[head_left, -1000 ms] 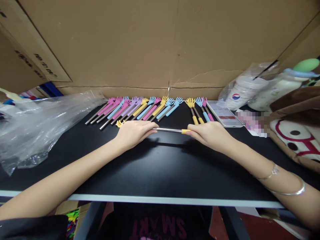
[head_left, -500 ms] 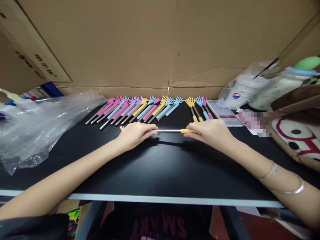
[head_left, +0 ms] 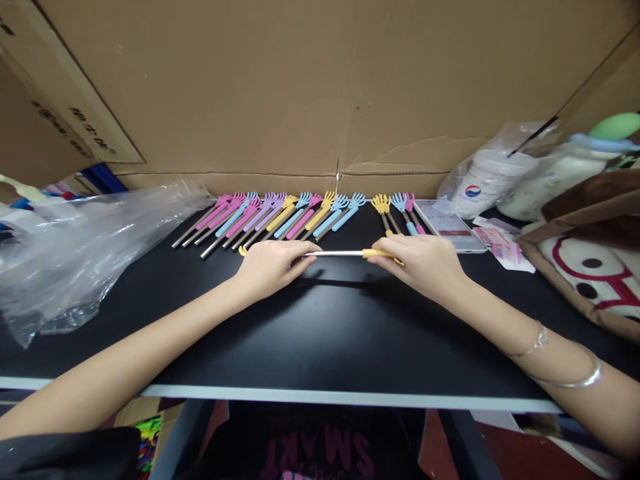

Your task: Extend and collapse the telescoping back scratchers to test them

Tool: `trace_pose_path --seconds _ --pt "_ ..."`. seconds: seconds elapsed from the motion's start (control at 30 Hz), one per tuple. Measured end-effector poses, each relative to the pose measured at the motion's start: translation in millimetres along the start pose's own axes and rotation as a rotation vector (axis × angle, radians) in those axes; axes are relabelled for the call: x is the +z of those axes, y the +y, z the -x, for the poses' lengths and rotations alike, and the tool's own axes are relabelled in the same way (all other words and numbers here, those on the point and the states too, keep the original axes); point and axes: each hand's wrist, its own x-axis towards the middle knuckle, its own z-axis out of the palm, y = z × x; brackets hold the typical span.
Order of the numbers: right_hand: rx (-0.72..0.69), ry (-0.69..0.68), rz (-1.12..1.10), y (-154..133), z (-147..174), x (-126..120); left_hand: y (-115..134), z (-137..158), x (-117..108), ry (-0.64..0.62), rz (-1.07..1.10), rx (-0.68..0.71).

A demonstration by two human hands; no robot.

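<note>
Both of my hands grip one back scratcher [head_left: 337,253], held level above the black tabletop. My left hand [head_left: 274,267] is closed around its left part, with a bit of the yellow claw head poking out beyond the fingers. The yellow grip end sits in my closed right hand [head_left: 420,263]. Between the hands the bare metal rod shows. Behind my left hand lies a row of back scratchers [head_left: 280,217] in pink, blue, purple and yellow. A smaller group of back scratchers [head_left: 393,210], yellow, blue and pink, lies behind my right hand.
A clear plastic bag [head_left: 95,253] lies at the left. To the right are a phone [head_left: 447,227], pink-printed cards [head_left: 500,247], a bagged white cup [head_left: 487,183], a bottle [head_left: 550,173] and a brown bag [head_left: 595,267]. A cardboard wall [head_left: 280,87] stands behind the table.
My hands and the back scratcher have risen slightly in view. Both hands still hold it. The things lying on the table have not moved.
</note>
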Motion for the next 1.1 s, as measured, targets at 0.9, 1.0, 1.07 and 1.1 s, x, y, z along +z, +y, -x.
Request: trace_pose_path --seconds 0.9,1.0,1.07,1.1 --pt "0.255 -0.477 -0.724 1.1 -6.3 -3.1 -4.2 -0.1 -2.9 0.428 -0.348 0.299" --pt "0.249 -0.488 -0.724 0.6 -6.2 -1.3 -4.5 0.4 -2.4 0.376 -0.327 0.298" --pt "0.249 -0.484 -0.672 -0.6 -5.6 -0.6 -4.6 0.4 -2.2 0.306 -0.306 0.283" --pt "0.249 -0.479 -0.638 -1.3 -5.2 -0.5 -4.7 0.2 -2.1 0.272 -0.291 0.277"
